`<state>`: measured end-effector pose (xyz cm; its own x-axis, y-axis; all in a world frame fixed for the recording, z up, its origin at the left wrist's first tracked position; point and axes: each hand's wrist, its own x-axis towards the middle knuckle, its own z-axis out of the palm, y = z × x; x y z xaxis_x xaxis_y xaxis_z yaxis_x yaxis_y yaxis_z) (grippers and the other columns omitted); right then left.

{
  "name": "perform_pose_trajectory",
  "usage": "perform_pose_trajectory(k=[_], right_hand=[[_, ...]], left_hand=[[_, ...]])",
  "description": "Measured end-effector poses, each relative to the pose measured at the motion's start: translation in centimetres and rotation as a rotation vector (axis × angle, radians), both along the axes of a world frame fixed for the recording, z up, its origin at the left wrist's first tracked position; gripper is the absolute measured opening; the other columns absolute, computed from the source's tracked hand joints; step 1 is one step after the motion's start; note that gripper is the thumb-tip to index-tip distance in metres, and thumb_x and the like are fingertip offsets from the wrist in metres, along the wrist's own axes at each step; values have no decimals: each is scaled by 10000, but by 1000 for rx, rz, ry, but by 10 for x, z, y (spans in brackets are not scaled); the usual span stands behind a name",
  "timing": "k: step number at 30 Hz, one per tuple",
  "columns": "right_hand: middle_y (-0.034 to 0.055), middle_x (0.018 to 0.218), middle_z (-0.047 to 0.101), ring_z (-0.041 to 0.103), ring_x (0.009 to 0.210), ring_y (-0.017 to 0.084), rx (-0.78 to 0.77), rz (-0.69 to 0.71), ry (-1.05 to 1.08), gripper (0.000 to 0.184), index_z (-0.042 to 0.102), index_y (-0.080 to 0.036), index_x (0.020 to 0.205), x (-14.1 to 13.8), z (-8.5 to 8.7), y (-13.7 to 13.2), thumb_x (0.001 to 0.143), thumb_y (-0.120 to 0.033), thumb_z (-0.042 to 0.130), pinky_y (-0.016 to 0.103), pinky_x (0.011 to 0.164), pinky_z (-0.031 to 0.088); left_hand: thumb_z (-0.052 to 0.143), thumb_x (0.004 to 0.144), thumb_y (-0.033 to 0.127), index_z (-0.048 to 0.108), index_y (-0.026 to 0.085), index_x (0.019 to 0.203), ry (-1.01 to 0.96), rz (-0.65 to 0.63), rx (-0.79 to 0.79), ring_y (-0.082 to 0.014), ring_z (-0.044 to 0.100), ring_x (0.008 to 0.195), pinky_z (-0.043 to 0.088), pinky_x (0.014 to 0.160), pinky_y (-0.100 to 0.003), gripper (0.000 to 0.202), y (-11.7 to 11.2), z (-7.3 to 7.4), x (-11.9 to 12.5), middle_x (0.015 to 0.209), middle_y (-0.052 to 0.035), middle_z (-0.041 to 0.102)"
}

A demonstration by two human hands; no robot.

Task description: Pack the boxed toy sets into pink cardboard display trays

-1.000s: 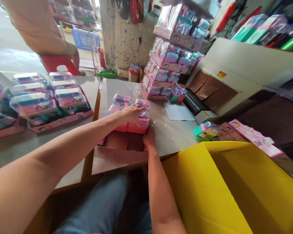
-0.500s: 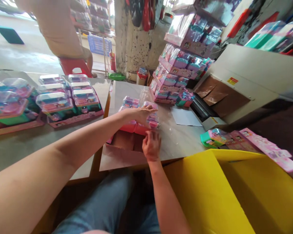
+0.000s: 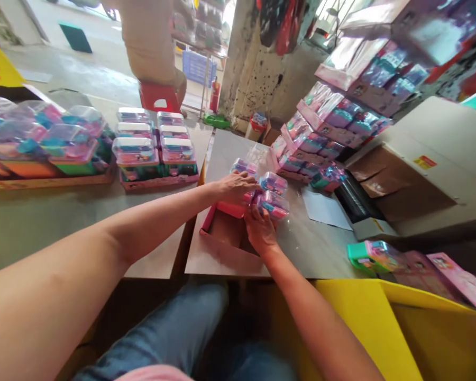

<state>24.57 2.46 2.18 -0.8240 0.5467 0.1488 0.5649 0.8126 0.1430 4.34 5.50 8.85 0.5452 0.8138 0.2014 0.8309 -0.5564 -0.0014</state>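
A shallow pink cardboard tray (image 3: 226,234) lies on the table in front of me, with its near part bare. Small pink plastic boxes with clear lids stand in its far part. My left hand (image 3: 238,186) lies over them with its fingers stretched out, hiding some. My right hand (image 3: 261,228) has its fingers closed against the near side of a clear-lidded box (image 3: 275,205) at the tray's right. Another such box (image 3: 273,183) stands just behind it. The fingertips of both hands are close together and partly hidden among the boxes.
Filled trays of similar boxes (image 3: 154,153) stand at the left. Wrapped trays (image 3: 317,143) are stacked at the back right, beside a beige machine (image 3: 412,164). A large yellow carton (image 3: 353,307) is at my right. A person in light clothes (image 3: 148,47) is beyond the table.
The view has turned, so everything appears shifted. My right hand has moved from over the tray's near edge onto the right-hand box. My left hand remains over the boxes.
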Motion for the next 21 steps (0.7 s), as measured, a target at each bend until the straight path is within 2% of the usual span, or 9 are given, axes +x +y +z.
perform_pose_trajectory(k=[5, 8, 10, 13, 15, 17, 19, 21], right_hand=[[206, 1312, 614, 466, 1338, 347, 29, -9, -35, 510, 671, -123, 1268, -8, -16, 8, 833, -18, 425, 533, 1154, 344], [186, 1257, 642, 484, 1333, 320, 33, 2, -42, 530, 677, -160, 1257, -4, -19, 12, 833, 3, 405, 513, 1162, 348], [134, 1274, 643, 498, 1325, 278, 12, 53, -53, 553, 669, -212, 1268, 4, -12, 11, 834, 7, 406, 469, 1186, 336], [54, 1342, 610, 515, 1304, 215, 32, 117, 12, 526, 630, -290, 1308, 18, 10, 7, 889, -57, 412, 416, 1208, 309], [69, 1393, 566, 470, 1346, 224, 145, 25, 126, 455, 577, -293, 1364, 23, 27, 7, 945, -177, 440, 459, 1205, 280], [122, 1462, 491, 371, 1417, 269, 270, -133, 207, 470, 513, -249, 1427, 23, 39, 11, 961, -307, 483, 527, 1191, 234], [146, 1511, 432, 297, 1448, 309, 301, -220, 210, 542, 474, -214, 1457, 19, 41, 19, 948, -394, 523, 572, 1170, 199], [142, 1524, 421, 295, 1433, 328, 254, -247, 183, 601, 446, -211, 1472, 13, 35, 27, 927, -438, 557, 590, 1150, 190]], left_hand=[[632, 835, 416, 504, 264, 1430, -30, 13, -15, -307, 490, 1147, 397, 926, -408, 627, -2, 2, -5, 1321, -111, 566], [620, 835, 422, 503, 251, 1431, -41, 33, 7, -327, 481, 1157, 390, 937, -434, 631, -1, -3, -2, 1316, -131, 557], [598, 844, 407, 494, 237, 1438, -43, 44, 13, -340, 478, 1159, 388, 938, -455, 627, 0, -6, 0, 1315, -151, 549], [602, 843, 409, 476, 230, 1450, -46, 48, 12, -362, 464, 1176, 384, 946, -489, 645, -2, -7, 2, 1349, -176, 524], [654, 806, 422, 484, 222, 1440, -45, 59, 8, -383, 441, 1204, 376, 963, -508, 686, -4, -5, 2, 1364, -188, 513], [683, 784, 408, 485, 216, 1434, -43, 68, 5, -391, 430, 1216, 372, 975, -519, 706, -6, -3, 3, 1370, -193, 508], [672, 794, 370, 478, 205, 1436, -36, 74, 3, -390, 433, 1210, 374, 977, -526, 691, -7, -1, 3, 1377, -199, 502], [660, 798, 338, 479, 183, 1432, -23, 78, -9, -397, 437, 1202, 380, 971, -532, 678, -6, 0, 3, 1369, -210, 505]])
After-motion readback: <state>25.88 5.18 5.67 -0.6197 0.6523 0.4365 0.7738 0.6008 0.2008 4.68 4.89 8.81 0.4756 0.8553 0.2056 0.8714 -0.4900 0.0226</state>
